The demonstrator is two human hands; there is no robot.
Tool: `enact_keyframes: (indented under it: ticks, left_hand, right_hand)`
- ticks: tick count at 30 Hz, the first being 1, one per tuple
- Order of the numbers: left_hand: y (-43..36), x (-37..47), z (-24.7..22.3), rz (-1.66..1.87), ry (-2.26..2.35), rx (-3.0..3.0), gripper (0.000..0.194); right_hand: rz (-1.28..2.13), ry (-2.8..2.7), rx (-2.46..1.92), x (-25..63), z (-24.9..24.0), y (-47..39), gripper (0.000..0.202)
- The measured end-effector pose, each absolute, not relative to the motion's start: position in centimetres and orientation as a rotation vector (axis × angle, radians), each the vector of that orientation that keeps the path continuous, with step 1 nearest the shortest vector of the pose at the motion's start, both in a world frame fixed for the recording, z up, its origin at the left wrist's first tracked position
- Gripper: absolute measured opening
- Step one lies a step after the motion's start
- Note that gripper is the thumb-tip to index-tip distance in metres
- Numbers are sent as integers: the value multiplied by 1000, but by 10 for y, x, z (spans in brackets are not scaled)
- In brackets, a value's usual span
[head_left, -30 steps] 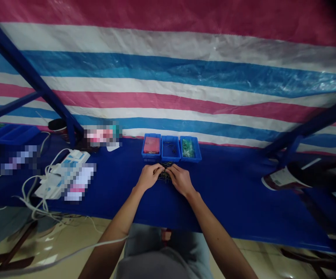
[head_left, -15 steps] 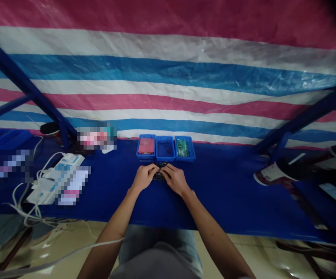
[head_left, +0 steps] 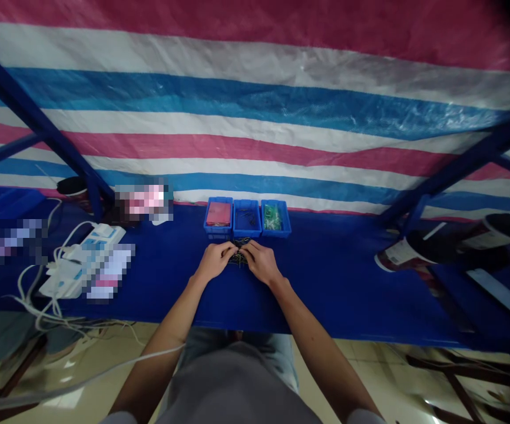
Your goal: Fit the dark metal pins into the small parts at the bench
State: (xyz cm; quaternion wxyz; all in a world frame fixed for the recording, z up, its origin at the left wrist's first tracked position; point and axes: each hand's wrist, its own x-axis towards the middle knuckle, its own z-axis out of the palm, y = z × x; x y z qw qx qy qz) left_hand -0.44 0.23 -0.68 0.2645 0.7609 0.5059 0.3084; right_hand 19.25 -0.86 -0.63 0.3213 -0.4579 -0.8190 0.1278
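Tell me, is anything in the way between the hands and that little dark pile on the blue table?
Nothing visible is. The left hand and right hand already meet over the pile of small dark parts, fingertips on it, in front of the three blue bins.

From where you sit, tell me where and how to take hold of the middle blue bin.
Grip the middle blue bin by its near rim, coming from the front over the pile of small dark parts. The red-filled bin and green-filled bin stand close against its sides, leaving no finger room there. Probably pinch the front wall, thumb inside.
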Motion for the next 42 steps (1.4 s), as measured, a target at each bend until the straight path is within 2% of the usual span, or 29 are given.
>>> enact_keyframes:
  ticks: [4, 11, 21, 27, 37, 42]
  left_hand:
    - [1, -5, -5, 845, 1351, 2059, 34]
    - [1, -6, -4, 857, 1341, 2048, 34]
    - [1, -6, -4, 842, 1345, 2047, 34]
    - [2, -7, -7, 867, 1352, 2032, 37]
    - [2, -8, -8, 881, 1335, 2013, 35]
    - [3, -8, -7, 887, 1339, 2006, 36]
  right_hand:
    - [333, -2161, -1218, 192, -5, -9, 27]
    - [387, -2134, -1156, 190, -2, -10, 16]
    - [388, -2146, -1187, 191, -4, -6, 24]
    - [426, -2062, -1155, 191, -4, -9, 19]
    - [458, -2072, -1121, 193, -6, -7, 23]
    - [455, -2048, -1153, 191, -5, -8, 17]
